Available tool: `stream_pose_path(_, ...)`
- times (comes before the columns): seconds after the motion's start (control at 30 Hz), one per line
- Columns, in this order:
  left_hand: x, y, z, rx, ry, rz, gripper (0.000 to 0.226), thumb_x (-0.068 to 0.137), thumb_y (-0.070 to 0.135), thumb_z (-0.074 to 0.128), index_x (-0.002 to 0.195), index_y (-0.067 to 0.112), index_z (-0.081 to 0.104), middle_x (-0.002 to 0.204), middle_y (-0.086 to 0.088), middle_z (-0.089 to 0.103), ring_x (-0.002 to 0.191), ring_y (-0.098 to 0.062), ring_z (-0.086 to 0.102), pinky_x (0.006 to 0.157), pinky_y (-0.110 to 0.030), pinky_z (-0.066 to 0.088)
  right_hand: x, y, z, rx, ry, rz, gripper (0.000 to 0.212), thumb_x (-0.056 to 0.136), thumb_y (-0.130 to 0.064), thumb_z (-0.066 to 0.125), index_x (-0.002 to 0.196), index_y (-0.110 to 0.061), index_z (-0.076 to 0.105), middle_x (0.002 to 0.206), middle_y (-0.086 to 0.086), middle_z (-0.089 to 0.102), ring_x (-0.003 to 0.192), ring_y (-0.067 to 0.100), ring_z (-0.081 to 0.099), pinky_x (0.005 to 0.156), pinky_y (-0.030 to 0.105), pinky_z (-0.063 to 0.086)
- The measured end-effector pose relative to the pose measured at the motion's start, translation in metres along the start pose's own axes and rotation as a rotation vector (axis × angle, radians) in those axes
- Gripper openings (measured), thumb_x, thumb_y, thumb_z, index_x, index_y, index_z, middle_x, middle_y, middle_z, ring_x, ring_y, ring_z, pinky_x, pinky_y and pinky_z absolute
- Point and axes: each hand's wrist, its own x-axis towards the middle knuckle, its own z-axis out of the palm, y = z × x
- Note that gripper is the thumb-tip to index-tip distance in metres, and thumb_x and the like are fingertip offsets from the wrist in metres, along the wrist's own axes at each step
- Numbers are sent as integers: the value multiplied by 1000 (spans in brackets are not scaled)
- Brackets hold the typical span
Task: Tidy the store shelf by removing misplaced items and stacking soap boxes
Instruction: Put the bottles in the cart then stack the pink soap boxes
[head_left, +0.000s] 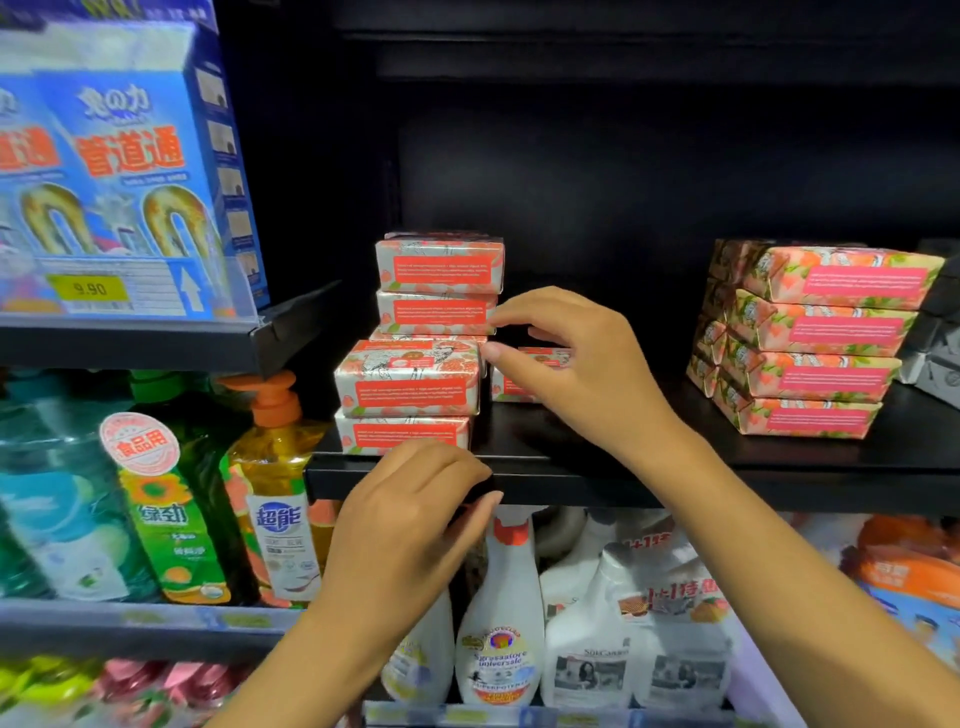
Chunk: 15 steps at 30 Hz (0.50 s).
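- Centre of the frame, on the black shelf (623, 452), the right hand (576, 364) is curled over a loose soap box (527, 376) that lies flat on the board. The thumb is at the box's left end and the fingers are over its top, so the hand holds the box and hides most of it.
- Just left of that box stands a front stack (405, 395) of two, close to the shelf's edge. Its upper box sits a little askew on the lower one.
- Behind it rises a back stack (439, 286). The right forefinger is touching or nearly touching its second box; I cannot tell which.
- Lower centre, the left hand (415, 514) grips the shelf's front lip just below the front stack, with fingers on top and thumb beneath.
- At right, well apart, sits an angled pile (815, 343) of pink-labelled boxes, four tiers high.
- The risk, as I judge it, is the tight room between the stacks when the loose box is lifted. A knuckle could nudge the back stack. The box's corner could also catch the skewed front stack and push it off the edge onto the spray bottles (501, 623) below.
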Motion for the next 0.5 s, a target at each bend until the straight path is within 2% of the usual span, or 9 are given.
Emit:
stream_pose_path(0.1, -9, -14, -11, 48, 22, -48, 20, 83, 27, 66, 89, 9, 71, 90, 0, 68, 85, -16, 61, 77, -27, 47, 7, -16, 17, -36, -166, -40, 40, 84, -36, 67, 117, -15, 63, 119, -4, 61, 111, 5, 53, 95, 19, 43)
stream_pose_path(0.23, -16, -26, -18, 54, 43, -120, 20, 82, 27, 69, 90, 8, 70, 90, -2, 66, 84, -20, 59, 76, -30, 47, 9, -21, 35, -242, -322, -46, 62, 81, -50, 65, 133, -20, 50, 131, -3, 51, 122, 13, 40, 104, 32, 34)
stream_pose_path(0.4, -14, -26, -19, 33, 29, -170, 22, 83, 34, 66, 88, 12, 68, 89, 3, 64, 86, -15, 55, 77, -21, 42, 11, -25, 35, -251, -327, 51, 72, 73, -56, 68, 132, -22, 45, 129, -3, 47, 122, 14, 38, 101, 28, 32)
stream_pose_path(0.5, -12, -26, -20, 6, 16, -178, 24, 83, 37, 63, 87, 13, 68, 88, 4, 64, 86, -13, 54, 77, -19, 40, 13, -27, 35, -219, -403, 103, 71, 73, -57, 67, 132, -24, 45, 128, -5, 51, 115, 10, 47, 94, 25, 39)
